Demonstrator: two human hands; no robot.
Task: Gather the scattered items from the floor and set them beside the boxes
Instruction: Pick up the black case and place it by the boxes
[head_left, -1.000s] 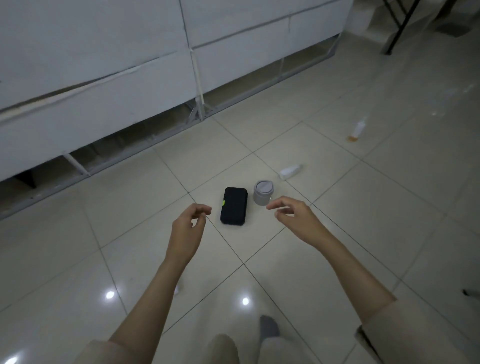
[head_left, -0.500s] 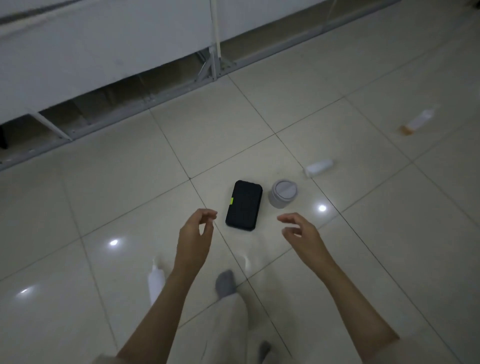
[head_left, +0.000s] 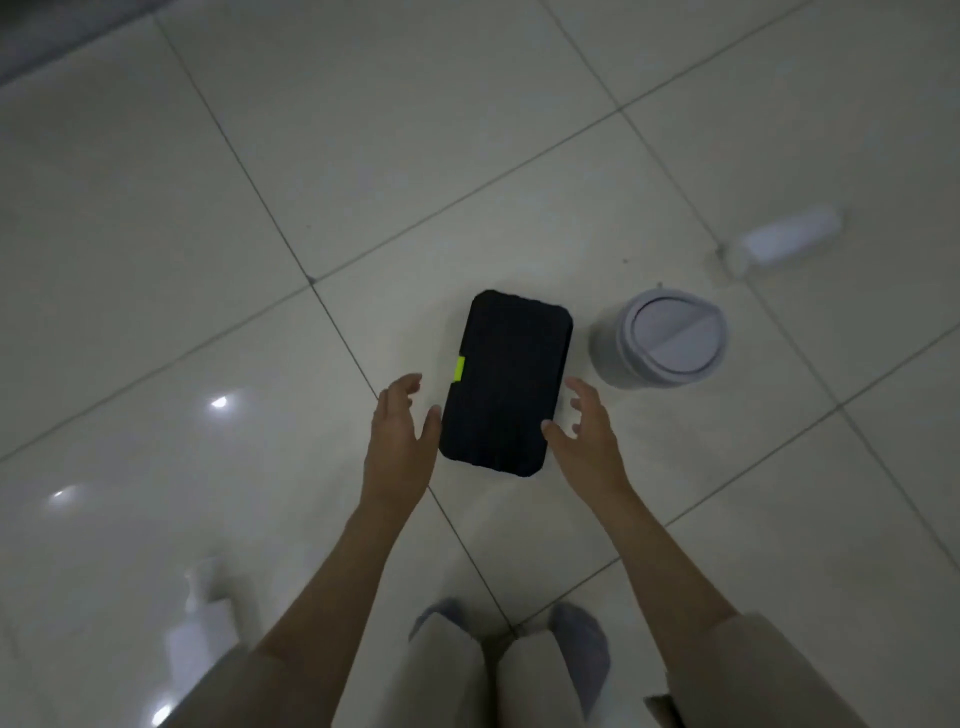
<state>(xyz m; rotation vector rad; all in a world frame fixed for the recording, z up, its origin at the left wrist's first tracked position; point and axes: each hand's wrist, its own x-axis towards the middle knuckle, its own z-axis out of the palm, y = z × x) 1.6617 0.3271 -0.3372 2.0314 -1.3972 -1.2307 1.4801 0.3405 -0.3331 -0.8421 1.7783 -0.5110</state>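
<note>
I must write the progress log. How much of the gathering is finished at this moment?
Nothing looks gathered yet; no boxes are in view. In hand: the left hand and right hand flank the black case, fingers open, not yet gripping. Left on the floor: the case, the grey lidded cup, a white bottle and another bottle.

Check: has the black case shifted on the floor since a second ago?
No. The black case sits beside the grey cup, by the same tile joint; only the camera moved.

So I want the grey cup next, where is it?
In the head view the grey cup stands right of the black case, just beyond the right hand.
</note>
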